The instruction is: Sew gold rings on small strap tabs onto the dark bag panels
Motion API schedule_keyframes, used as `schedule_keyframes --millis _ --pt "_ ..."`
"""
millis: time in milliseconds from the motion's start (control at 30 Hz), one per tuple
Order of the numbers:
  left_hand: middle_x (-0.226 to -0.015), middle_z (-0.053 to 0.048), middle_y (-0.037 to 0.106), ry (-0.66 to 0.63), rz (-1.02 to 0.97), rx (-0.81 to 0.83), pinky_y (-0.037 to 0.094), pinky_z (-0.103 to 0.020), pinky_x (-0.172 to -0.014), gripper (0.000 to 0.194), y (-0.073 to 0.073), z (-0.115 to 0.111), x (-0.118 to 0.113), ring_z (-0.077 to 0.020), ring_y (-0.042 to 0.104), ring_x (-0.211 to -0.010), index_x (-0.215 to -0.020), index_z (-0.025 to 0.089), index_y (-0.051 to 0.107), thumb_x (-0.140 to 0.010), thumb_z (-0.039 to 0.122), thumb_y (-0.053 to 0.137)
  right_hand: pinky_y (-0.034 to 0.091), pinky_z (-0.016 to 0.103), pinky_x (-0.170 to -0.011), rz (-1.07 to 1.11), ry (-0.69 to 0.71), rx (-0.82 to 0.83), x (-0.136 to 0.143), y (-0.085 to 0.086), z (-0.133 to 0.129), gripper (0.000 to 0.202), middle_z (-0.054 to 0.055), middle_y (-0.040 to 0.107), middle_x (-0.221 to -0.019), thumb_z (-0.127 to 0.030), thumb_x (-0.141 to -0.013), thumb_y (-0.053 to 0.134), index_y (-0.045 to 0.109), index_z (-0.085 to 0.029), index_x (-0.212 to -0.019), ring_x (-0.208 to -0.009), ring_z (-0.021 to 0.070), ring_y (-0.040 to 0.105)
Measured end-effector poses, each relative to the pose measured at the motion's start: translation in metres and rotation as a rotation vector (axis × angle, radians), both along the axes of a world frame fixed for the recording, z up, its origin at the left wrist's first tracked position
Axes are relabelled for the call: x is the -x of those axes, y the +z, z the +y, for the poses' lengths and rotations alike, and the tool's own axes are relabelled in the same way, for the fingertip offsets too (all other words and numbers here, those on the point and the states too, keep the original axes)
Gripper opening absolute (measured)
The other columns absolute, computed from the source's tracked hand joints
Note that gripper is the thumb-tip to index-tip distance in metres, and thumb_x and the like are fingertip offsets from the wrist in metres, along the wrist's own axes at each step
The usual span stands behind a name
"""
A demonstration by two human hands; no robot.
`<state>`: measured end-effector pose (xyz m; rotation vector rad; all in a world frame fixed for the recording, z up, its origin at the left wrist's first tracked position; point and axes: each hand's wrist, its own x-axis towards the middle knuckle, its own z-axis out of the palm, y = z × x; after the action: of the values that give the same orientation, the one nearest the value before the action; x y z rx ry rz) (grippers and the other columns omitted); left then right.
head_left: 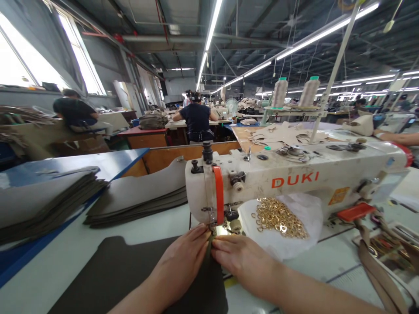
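A dark grey-green fabric panel (pixel 137 270) lies on the pale machine table, its upper corner under the needle area of a white sewing machine (pixel 255 174). My left hand (pixel 185 257) rests over the panel, fingers closed together and gripping its edge just left of the presser foot. Close beside it, my right hand (pixel 237 255) has its fingers bent and pinched on the panel's right edge. The fingertips of both hands almost meet in front of the lit needle area. What lies under the fingers is hidden.
Gold D-shaped rings (pixel 281 218) lie on a white plastic bag (pixel 310 213) under the machine arm. Stacked panels (pixel 140 196) sit behind left, with another stack (pixel 39 196) on a blue table. Straps (pixel 369 257) hang at the right. Other people work farther back.
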<state>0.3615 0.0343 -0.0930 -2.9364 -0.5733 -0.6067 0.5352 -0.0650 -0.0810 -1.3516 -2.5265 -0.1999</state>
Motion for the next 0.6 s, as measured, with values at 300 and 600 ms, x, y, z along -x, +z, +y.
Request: schedule_keyframes --millis 300,600 --pt "-0.119 -0.008 0.066 0.037 -0.018 0.031 0.050 -0.032 -0.095 0.035 -0.001 -0.024 0.026 -0.0188 0.062 -0.110 -0.116 0.016 0.062 -0.086 0.013 0.045 0.046 0.027 -0.093 -0.007 0.101 -0.096 0.010 -0.013 -0.009 0.019 0.006 0.067 -0.109 -0.020 -0.095 0.047 0.062 -0.014 -0.105 -0.102 0.0164 0.059" --pt "-0.142 -0.007 0.045 0.024 -0.038 -0.168 0.046 -0.032 -0.098 0.063 -0.009 -0.085 0.098 -0.0233 0.048 -0.126 -0.146 0.023 0.025 -0.088 0.029 0.050 0.043 0.026 -0.096 0.006 0.192 -0.152 0.016 -0.025 -0.020 0.025 0.002 0.065 -0.118 -0.026 -0.097 0.042 0.059 -0.019 -0.115 -0.112 0.0146 0.055"
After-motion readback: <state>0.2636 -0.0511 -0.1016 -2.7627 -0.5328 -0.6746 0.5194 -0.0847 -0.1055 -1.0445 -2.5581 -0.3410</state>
